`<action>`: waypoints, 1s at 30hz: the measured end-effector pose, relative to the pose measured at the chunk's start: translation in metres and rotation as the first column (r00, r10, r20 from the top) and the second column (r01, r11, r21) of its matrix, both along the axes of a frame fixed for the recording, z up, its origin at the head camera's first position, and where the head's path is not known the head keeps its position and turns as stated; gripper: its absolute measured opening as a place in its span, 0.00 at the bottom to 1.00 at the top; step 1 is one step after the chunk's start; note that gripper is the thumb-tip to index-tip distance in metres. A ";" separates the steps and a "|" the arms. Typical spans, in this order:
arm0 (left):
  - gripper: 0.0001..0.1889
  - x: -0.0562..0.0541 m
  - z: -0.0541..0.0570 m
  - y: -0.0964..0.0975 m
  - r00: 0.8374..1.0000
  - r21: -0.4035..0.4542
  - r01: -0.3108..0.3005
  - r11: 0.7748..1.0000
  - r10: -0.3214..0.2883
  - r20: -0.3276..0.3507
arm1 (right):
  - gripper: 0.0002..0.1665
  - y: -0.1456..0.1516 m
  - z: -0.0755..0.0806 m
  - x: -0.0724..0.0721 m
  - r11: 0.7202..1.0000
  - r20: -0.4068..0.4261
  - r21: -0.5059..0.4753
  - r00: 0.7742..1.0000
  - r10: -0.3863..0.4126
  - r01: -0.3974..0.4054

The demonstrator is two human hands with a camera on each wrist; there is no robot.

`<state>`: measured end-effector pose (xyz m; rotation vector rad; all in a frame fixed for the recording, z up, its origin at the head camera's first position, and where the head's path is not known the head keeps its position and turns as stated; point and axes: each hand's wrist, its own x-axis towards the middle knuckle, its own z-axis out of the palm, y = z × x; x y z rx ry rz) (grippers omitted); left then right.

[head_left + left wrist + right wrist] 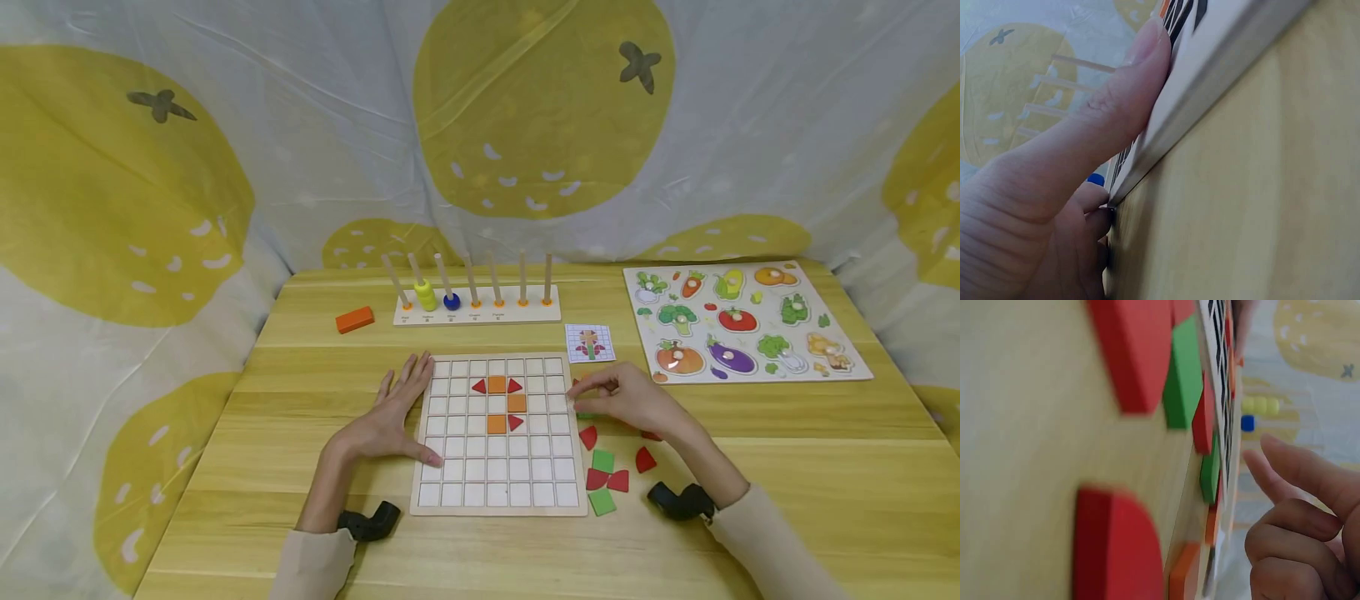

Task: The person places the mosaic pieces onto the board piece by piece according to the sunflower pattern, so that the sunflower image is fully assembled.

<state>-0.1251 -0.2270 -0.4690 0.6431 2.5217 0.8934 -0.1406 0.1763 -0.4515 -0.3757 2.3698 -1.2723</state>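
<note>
A wooden grid board (540,471) lies flat in the middle of the table. On it sit orange squares (497,384) and red triangles (515,423) in its upper middle cells. My left hand (386,425) is spread at the board's left side, fingertips by the upper left corner; the thumb (1116,106) rests over the edge. Above the right edge hovers my right hand (630,404), index finger and thumb reaching toward the board with a gap between them and the other fingers curled. Nothing shows between its fingertips. Some loose pieces are partly hidden beneath it.
Right of the board lie red rounded pieces (646,459) and green squares (603,461). A pattern card (600,354) is just beyond. Farther back stand a peg stacker (540,312) with yellow and blue beads, an orange block (355,320) and a vegetable puzzle board (750,327).
</note>
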 end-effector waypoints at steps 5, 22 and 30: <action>0.79 0.001 0.001 0.000 1.000 0.006 -0.005 1.000 0.005 0.007 | 0.12 0.022 -0.001 0.002 1.000 0.007 0.026 1.000 -0.008 0.007; 0.79 0.000 0.001 0.002 1.000 -0.001 0.001 1.000 -0.001 -0.001 | 0.13 0.051 0.003 0.006 0.996 0.008 0.091 1.000 -0.020 0.019; 0.79 0.001 0.001 0.001 1.000 0.005 0.001 1.000 -0.001 -0.002 | 0.18 0.037 0.002 0.005 0.999 -0.030 0.039 0.999 -0.017 0.019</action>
